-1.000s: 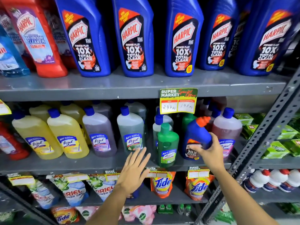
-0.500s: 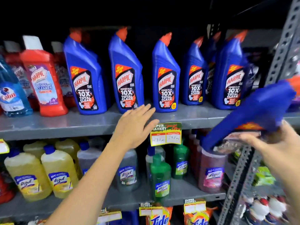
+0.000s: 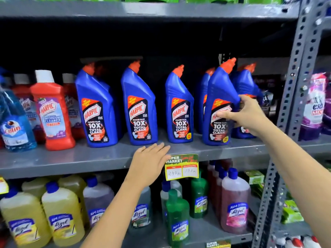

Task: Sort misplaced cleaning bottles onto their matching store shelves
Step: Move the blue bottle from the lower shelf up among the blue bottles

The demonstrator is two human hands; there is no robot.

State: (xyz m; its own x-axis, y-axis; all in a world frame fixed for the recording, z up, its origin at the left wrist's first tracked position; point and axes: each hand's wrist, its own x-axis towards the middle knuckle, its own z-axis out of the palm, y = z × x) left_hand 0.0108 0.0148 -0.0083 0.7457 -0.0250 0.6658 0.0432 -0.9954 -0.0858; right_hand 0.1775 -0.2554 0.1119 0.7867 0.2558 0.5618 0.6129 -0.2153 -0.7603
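My right hand (image 3: 245, 116) grips a blue Harpic bottle (image 3: 219, 97) with an orange cap, standing upright on the grey middle shelf (image 3: 71, 158) at the right end of a row of matching blue Harpic bottles (image 3: 138, 108). The held bottle's base rests on the shelf near its front edge, just ahead of other blue bottles behind it. My left hand (image 3: 148, 163) lies open and flat, fingers together, on the front edge of the same shelf, below the gap between two blue bottles, holding nothing.
Red Harpic bathroom cleaner bottles (image 3: 52, 111) and a blue Colin bottle (image 3: 14, 126) stand at the left. The shelf below holds yellow, purple, green and pink Lizol bottles (image 3: 60, 212). A price tag (image 3: 181, 167) hangs from the shelf edge. A perforated metal upright (image 3: 293, 86) bounds the right side.
My right hand lifted the blue bottle from the lower shelf up to the middle shelf and set it upright among the matching bottles. My left hand dropped onto the shelf's front edge.
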